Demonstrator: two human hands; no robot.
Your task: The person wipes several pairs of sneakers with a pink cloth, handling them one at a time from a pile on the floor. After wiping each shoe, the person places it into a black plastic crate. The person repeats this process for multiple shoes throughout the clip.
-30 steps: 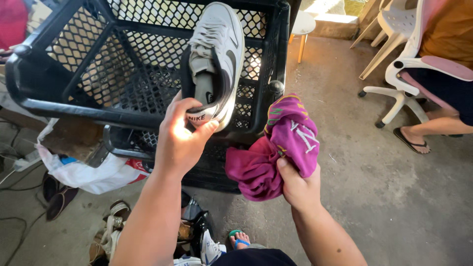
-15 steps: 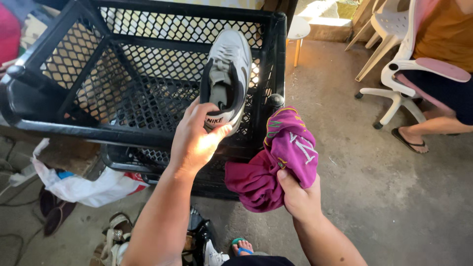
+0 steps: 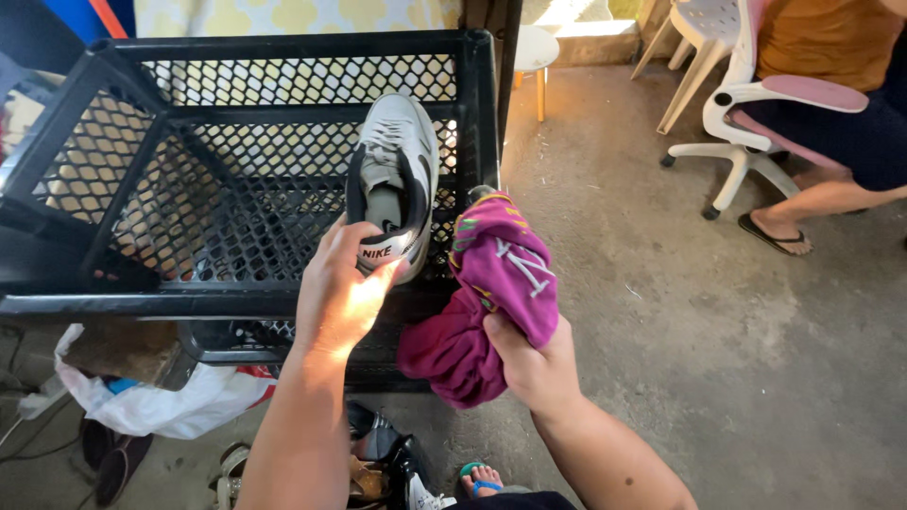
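Grey sneaker (image 3: 394, 179), clasped at its heel by the left hand (image 3: 340, 293), hangs over a black crate (image 3: 236, 57), while the right hand (image 3: 534, 364) bunches a magenta cloth (image 3: 491, 293).

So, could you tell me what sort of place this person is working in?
Probably a covered yard or porch of a home, used for storage. The floor is bare stained concrete, black mesh crates are stacked up, worn shoes lie underfoot, and plastic chairs stand in daylight where another person sits.
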